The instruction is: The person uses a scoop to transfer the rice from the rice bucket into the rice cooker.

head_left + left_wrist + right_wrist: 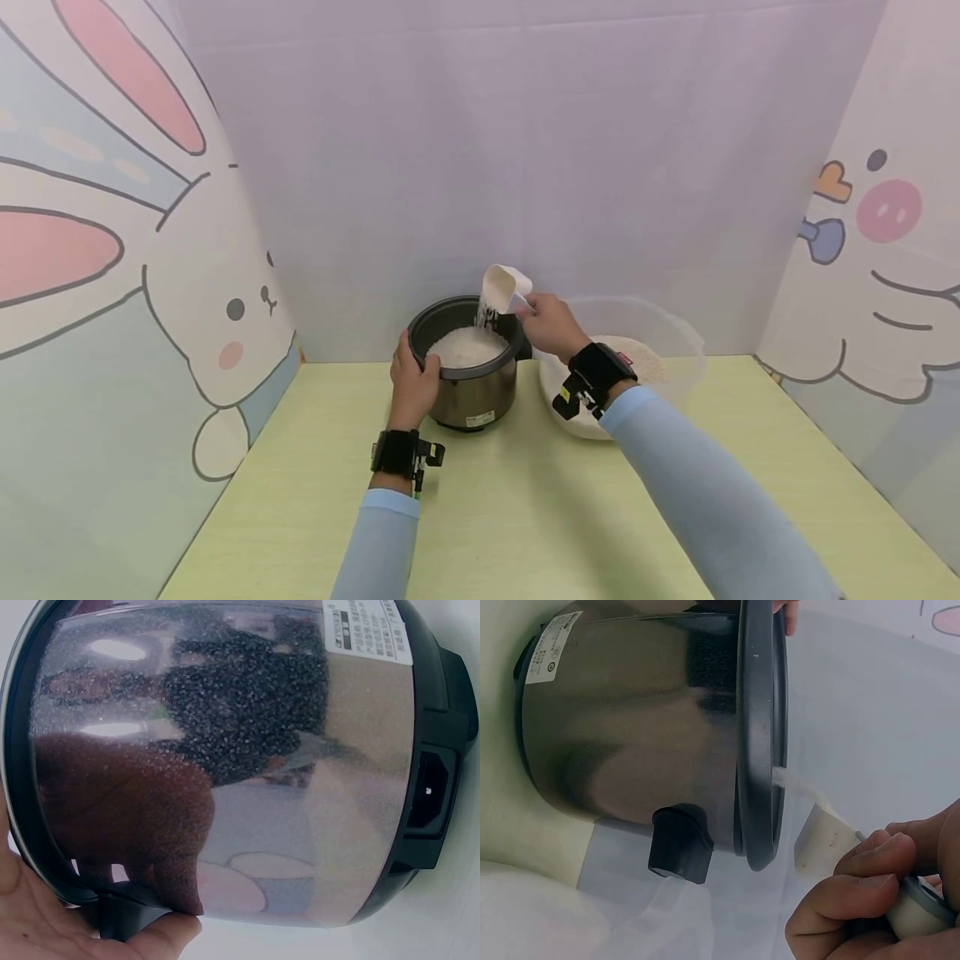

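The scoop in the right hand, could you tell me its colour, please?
White. The scoop shows best in the head view.

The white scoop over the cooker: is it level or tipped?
Tipped. The scoop in the right hand slants mouth-down, and rice streams from it into the cooker.

Pale green tabletop; cartoon rabbit panel at left, plain lilac backdrop behind, cartoon panel at right.
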Action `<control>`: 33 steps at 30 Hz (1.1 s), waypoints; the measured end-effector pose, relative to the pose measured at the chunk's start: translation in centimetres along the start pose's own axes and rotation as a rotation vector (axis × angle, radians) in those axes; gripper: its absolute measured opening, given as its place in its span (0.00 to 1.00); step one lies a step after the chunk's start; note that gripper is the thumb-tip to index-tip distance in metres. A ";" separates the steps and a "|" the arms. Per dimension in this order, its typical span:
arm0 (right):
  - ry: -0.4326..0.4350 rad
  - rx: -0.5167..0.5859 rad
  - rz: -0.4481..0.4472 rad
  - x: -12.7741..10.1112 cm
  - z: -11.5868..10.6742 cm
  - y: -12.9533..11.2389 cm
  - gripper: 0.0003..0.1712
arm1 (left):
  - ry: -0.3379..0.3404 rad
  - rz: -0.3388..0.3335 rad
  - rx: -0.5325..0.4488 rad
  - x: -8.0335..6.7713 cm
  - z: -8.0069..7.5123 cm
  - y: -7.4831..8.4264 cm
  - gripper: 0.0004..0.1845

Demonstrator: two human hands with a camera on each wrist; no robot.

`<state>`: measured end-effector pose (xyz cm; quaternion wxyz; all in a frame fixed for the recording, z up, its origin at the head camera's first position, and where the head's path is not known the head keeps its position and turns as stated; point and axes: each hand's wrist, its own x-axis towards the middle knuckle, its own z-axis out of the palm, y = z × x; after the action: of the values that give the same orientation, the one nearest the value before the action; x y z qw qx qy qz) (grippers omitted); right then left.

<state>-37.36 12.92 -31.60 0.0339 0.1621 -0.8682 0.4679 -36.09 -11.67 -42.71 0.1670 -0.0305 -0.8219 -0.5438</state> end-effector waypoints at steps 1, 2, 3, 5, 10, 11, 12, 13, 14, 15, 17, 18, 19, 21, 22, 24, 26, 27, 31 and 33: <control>0.004 -0.002 -0.004 0.0 0.1 -0.1 0.18 | 0.001 0.003 0.000 0.0 0.0 0.0 0.40; 0.007 -0.007 -0.008 -0.1 0.3 -0.1 0.18 | 0.000 0.005 0.001 0.0 0.0 -0.1 0.40; 0.005 -0.013 -0.016 -0.1 0.4 -0.2 0.17 | 0.000 0.005 0.002 0.1 0.0 -0.2 0.40; -0.002 -0.032 -0.033 -0.1 0.6 -0.3 0.16 | 0.000 0.004 0.005 0.1 0.0 -0.2 0.40; -0.012 -0.108 -0.091 -0.3 1.2 -0.6 0.15 | -0.005 -0.001 0.000 0.1 0.0 -0.1 0.40; -0.014 -0.120 -0.102 -0.3 1.4 -0.7 0.15 | -0.005 0.000 -0.002 0.1 0.0 -0.1 0.40; -0.011 -0.133 -0.113 -0.3 1.5 -0.8 0.15 | -0.005 0.001 -0.004 0.1 0.0 -0.1 0.40; -0.010 -0.149 -0.126 -0.3 1.6 -0.9 0.14 | -0.004 0.003 -0.005 0.1 -0.1 -0.1 0.40; -0.010 -0.162 -0.137 -0.3 1.7 -1.0 0.14 | -0.003 0.003 -0.004 0.1 0.0 0.0 0.40; -0.011 -0.175 -0.147 -0.3 1.8 -1.1 0.14 | -0.001 0.004 -0.002 0.1 0.0 0.0 0.40; -0.017 -0.203 -0.165 -0.3 2.0 -1.2 0.13 | -0.001 0.002 0.004 0.1 0.0 0.0 0.40; -0.020 -0.215 -0.176 -0.3 2.1 -1.2 0.12 | 0.000 0.005 0.006 0.1 0.0 0.0 0.40; -0.024 -0.227 -0.185 -0.3 2.1 -1.2 0.12 | -0.001 0.002 0.009 0.1 0.0 0.0 0.40; -0.029 -0.253 -0.202 -0.3 2.3 -1.1 0.13 | 0.002 0.000 0.011 0.2 0.1 0.0 0.40; -0.030 -0.269 -0.212 -0.3 2.4 -1.0 0.14 | 0.003 -0.002 0.012 0.2 0.2 0.0 0.40; -0.030 -0.297 -0.226 -0.4 2.4 -1.0 0.16 | 0.007 -0.003 0.010 0.2 0.2 0.1 0.40; -0.029 -0.324 -0.234 -0.4 2.5 -0.9 0.17 | 0.008 -0.004 0.009 0.2 0.2 0.1 0.40; -0.029 -0.334 -0.236 -0.4 2.5 -0.9 0.16 | 0.008 -0.004 0.009 0.2 0.2 0.2 0.40; -0.024 -0.360 -0.240 -0.3 2.7 -0.7 0.08 | 0.003 -0.004 0.007 0.1 0.1 0.2 0.40; -0.021 -0.374 -0.240 -0.2 2.8 -0.5 0.07 | 0.000 -0.006 0.008 0.0 0.1 0.3 0.40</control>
<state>-36.74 10.41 -32.79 0.1100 0.2601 -0.9145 0.2897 -36.04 -11.43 -42.48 0.1654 -0.0274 -0.8240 -0.5412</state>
